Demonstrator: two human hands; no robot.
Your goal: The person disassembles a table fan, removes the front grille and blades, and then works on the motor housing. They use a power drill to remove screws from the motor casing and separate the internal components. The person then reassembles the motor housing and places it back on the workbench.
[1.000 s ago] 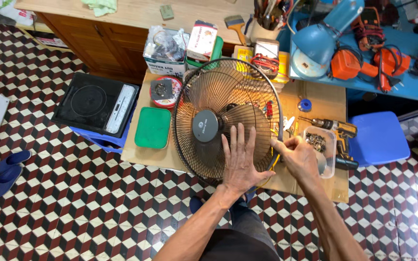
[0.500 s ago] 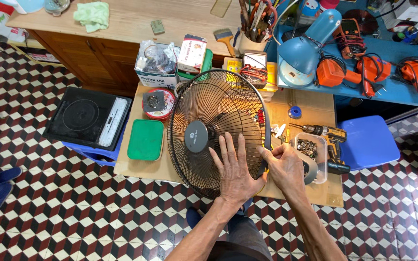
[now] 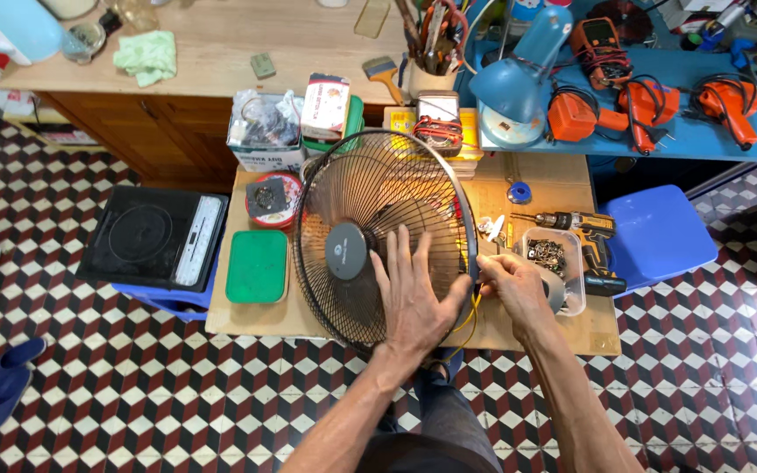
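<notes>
Head view: bright, even, diffuse light, daylight-like, source not visible; colours saturated, no blown-out glare, only a mild sheen on the blue lamp shade and the black induction cooker. Shadows soft and short: a faint one under the left hand on the fan grille, a darker band under the low counter on the checkered floor. Focus sharp across the centre, grille wires distinct; wide-angle distortion bends and stretches the edges, with slight softening at the corners and on the forearms at the bottom.
</notes>
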